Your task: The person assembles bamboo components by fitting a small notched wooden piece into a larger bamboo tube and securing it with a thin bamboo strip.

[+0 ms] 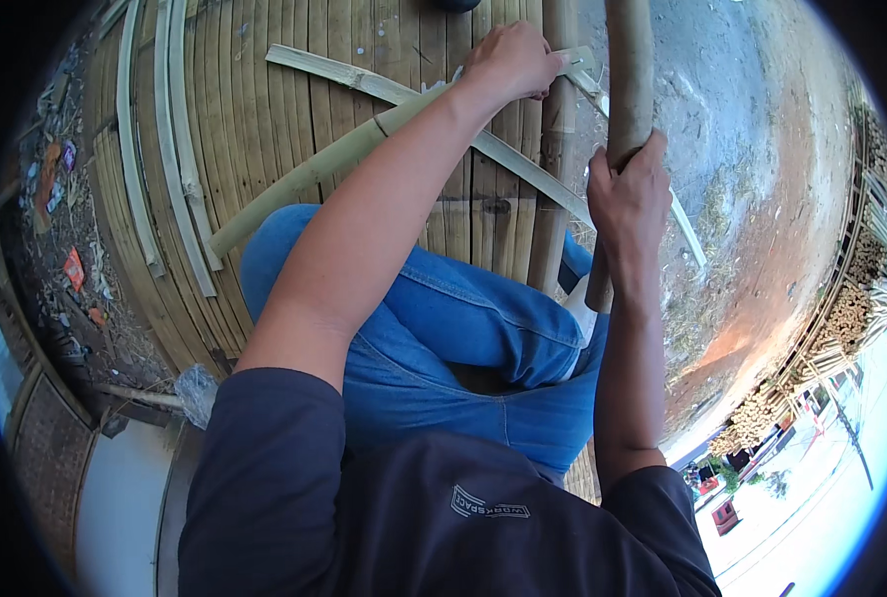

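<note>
Nearest the camera are the person's dark shirt and blue jeans [463, 338], the knees drawn up over a bamboo slat platform [264, 109]. The right hand [628, 194] is wrapped tight around a thick brown bamboo pole [630, 70]. The pole's long axis runs almost straight away from the person, its near end sitting just below the fist by the right knee and its far end passing out of the top of the view, along the platform's right edge. Farther out, the left hand [511, 62] is curled closed over a pale split bamboo strip [523, 164], which lies aslant from the platform's upper left toward the ground at right. A green bamboo stalk [304, 179] lies diagonally under the left forearm. Beyond the platform's right edge is bare dirt ground [762, 179].
</note>
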A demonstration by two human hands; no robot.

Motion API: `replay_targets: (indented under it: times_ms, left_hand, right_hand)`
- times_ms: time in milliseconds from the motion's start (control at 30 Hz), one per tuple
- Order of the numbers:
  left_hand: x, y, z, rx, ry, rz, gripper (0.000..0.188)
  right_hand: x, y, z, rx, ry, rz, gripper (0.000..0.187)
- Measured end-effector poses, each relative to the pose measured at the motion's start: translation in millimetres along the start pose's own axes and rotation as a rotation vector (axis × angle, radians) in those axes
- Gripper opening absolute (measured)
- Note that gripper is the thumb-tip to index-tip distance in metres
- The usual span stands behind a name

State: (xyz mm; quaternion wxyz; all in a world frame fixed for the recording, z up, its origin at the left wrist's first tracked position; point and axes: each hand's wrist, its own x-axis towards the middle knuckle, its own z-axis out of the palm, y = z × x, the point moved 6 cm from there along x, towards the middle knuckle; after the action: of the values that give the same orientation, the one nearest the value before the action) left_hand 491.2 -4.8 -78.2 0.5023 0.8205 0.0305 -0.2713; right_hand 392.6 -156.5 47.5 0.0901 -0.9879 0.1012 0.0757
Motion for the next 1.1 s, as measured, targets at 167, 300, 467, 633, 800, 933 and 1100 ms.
replay_targets:
  times_ms: [167, 300, 467, 633, 800, 933, 1100]
  left_hand:
    - [-4, 9, 4, -0.025, 0.011, 0.006, 0.039]
    - [3, -3, 2, -0.069, 0.037, 0.026, 0.039]
    - [3, 0, -7, 0.014, 0.03, -0.032, 0.036]
    - [-2, -6, -1, 0.028, 0.003, -0.067, 0.035]
    - [-1, -5, 0, -0.016, 0.002, -0.074, 0.037]
    - [1, 5, -2, -0.023, 0.032, 0.01, 0.038]
    - [-2, 1, 1, 0.009, 0.028, 0.006, 0.039]
  right_hand:
    - [-1, -3, 19, -0.07, -0.114, -0.084, 0.047]
    - [-5, -24, -16, 0.323, 0.188, 0.079, 0.047]
    - [-2, -22, -6, 0.278, 0.086, 0.014, 0.047]
    - [3, -11, -9, 0.155, -0.015, 0.063, 0.043]
    - [1, -13, 8, 0.006, -0.085, -0.087, 0.042]
    - [-2, -11, -16, 0.254, 0.124, 0.117, 0.041]
    - [-10, -10, -30, 0.481, 0.311, 0.102, 0.037]
